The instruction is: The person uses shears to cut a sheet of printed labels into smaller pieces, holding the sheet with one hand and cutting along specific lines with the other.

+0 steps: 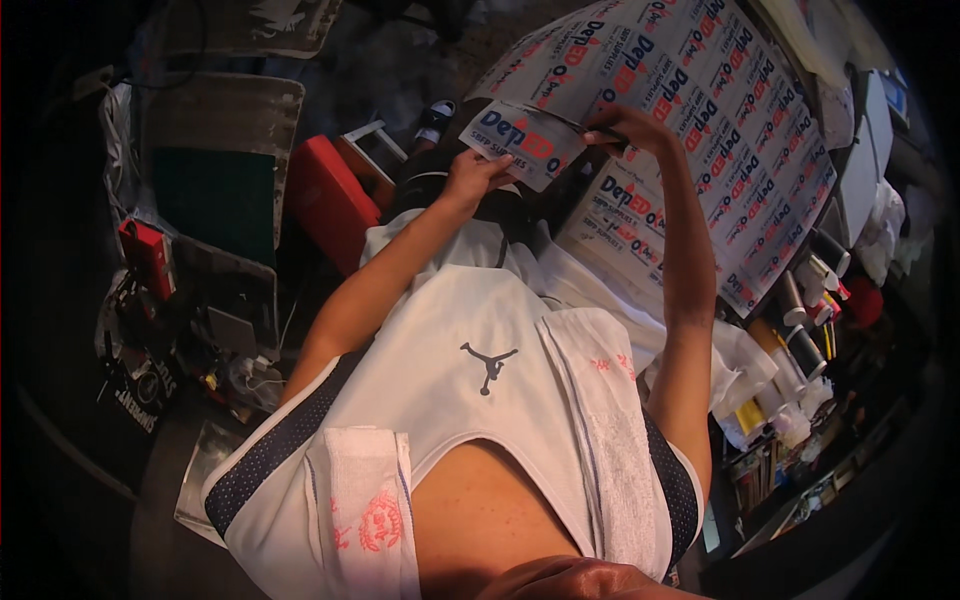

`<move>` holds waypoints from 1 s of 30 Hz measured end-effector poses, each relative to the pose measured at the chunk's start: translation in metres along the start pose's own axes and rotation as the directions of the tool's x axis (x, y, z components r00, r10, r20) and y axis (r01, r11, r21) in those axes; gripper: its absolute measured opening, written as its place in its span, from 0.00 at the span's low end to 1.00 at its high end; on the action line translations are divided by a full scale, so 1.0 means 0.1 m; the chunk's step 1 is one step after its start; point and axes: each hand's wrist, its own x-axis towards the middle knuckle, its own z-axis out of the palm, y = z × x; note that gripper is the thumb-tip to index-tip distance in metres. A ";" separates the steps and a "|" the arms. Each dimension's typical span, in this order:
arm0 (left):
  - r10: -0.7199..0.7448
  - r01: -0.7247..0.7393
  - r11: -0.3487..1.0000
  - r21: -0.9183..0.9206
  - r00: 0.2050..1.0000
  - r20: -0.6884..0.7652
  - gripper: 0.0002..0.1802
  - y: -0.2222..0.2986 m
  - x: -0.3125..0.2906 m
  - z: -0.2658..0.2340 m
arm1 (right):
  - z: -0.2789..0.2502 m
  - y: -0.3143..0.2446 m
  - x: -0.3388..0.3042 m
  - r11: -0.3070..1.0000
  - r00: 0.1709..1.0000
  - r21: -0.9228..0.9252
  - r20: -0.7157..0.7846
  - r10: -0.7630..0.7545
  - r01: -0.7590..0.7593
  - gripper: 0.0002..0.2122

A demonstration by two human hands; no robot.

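Observation:
My left hand [474, 182] is closed on the lower left edge of a white printed piece [530, 140] with blue and red lettering, thumb on top. In my right hand [628, 132] is a pair of scissors [568, 122]. Their thin dark blades lie along the upper edge of the printed piece. How far the blades are parted is too small to tell. Beyond and to the right spreads a large sheet [690, 110] with the same print repeated in rows. Close to my right forearm lies another printed sheet [615, 215], partly hidden by that arm.
On the left are a red box-like thing [330, 200] and grey panels [225, 110], with a small red box [146, 258] farther out. Rolls and cylinders [792, 298] crowd the right side beside crumpled clear plastic [745, 375]. A white towel [610, 430] hangs over my shoulders.

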 end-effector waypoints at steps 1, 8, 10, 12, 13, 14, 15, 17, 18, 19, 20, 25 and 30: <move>0.003 -0.003 1.000 -0.003 1.000 0.005 0.13 0.00 0.00 0.00 | 0.02 -0.03 -0.01 1.000 1.000 -0.001 0.002 0.001 -0.001 0.23; 0.004 -0.003 1.000 -0.026 1.000 0.022 0.14 -0.02 0.01 -0.02 | 0.06 0.00 -0.01 0.996 0.996 -0.030 -0.016 -0.087 0.087 0.24; 0.004 -0.004 1.000 -0.030 1.000 0.018 0.14 -0.02 0.01 -0.03 | 0.08 -0.06 -0.02 0.997 0.997 -0.011 -0.020 -0.079 0.079 0.25; 0.002 -0.002 1.000 -0.030 1.000 0.018 0.14 0.00 -0.01 -0.02 | 0.09 -0.07 -0.02 0.998 0.997 -0.001 -0.043 -0.063 0.063 0.26; 0.003 -0.003 1.000 -0.024 1.000 0.018 0.14 0.00 -0.02 -0.01 | 0.09 -0.06 0.01 0.998 0.997 -0.001 -0.043 -0.063 0.063 0.26; 0.003 -0.003 1.000 -0.017 1.000 0.019 0.14 0.00 -0.03 -0.01 | 0.09 -0.05 0.04 0.998 0.997 -0.020 -0.047 -0.055 0.054 0.26; 0.002 -0.002 1.000 -0.017 1.000 0.020 0.14 0.00 -0.02 0.00 | 0.09 -0.04 0.06 0.998 0.998 -0.040 -0.052 -0.047 0.045 0.26; -0.003 0.004 0.999 -0.032 1.000 0.026 0.15 0.00 -0.02 0.00 | 0.09 -0.05 0.08 0.998 0.998 -0.042 -0.045 -0.045 0.043 0.26; -0.002 0.002 0.999 -0.034 1.000 0.024 0.15 0.00 -0.02 0.00 | 0.09 -0.07 0.09 0.998 0.998 -0.045 -0.037 -0.044 0.042 0.27; 0.001 0.000 0.999 -0.033 1.000 0.022 0.15 0.00 -0.02 0.00 | 0.09 -0.07 0.10 0.998 0.998 -0.047 -0.035 -0.045 0.044 0.27; 0.003 -0.002 0.999 -0.034 1.000 0.020 0.15 0.00 -0.02 -0.01 | 0.11 -0.07 0.11 0.998 0.998 -0.023 -0.034 -0.053 0.052 0.27; 0.008 -0.008 1.000 -0.023 1.000 0.024 0.15 0.01 -0.03 -0.01 | 0.13 -0.12 0.14 0.996 0.997 0.039 0.012 -0.081 0.080 0.26; 0.017 -0.016 1.000 -0.021 0.999 0.041 0.15 -0.01 -0.03 -0.02 | 0.14 -0.10 0.20 1.000 0.999 0.013 -0.047 0.002 -0.002 0.26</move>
